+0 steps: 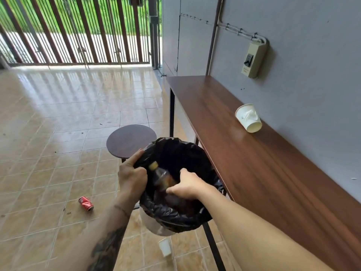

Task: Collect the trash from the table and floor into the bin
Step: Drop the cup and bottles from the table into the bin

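My left hand (132, 177) grips the left rim of the bin (156, 225), a white bin lined with a black bag (175, 220) and held up beside the table. My right hand (188, 187) hovers over the bin's mouth, thumb and fingers apart. Just under its fingers, inside the bag, is a blurred brown bottle with a yellow cap (161, 177). On the wooden table (244, 163) a white paper cup (248, 118) with a tissue in it lies on its side by the wall. A crushed red can (86, 203) and a second white cup (165, 246) lie on the tiled floor.
A round dark stool (130, 140) stands just beyond the bin, by the table's edge. The table's black legs (213, 247) run down behind the bin. A barred gate (78, 30) closes off the far end of the floor. A switch box (254, 60) hangs on the grey wall.
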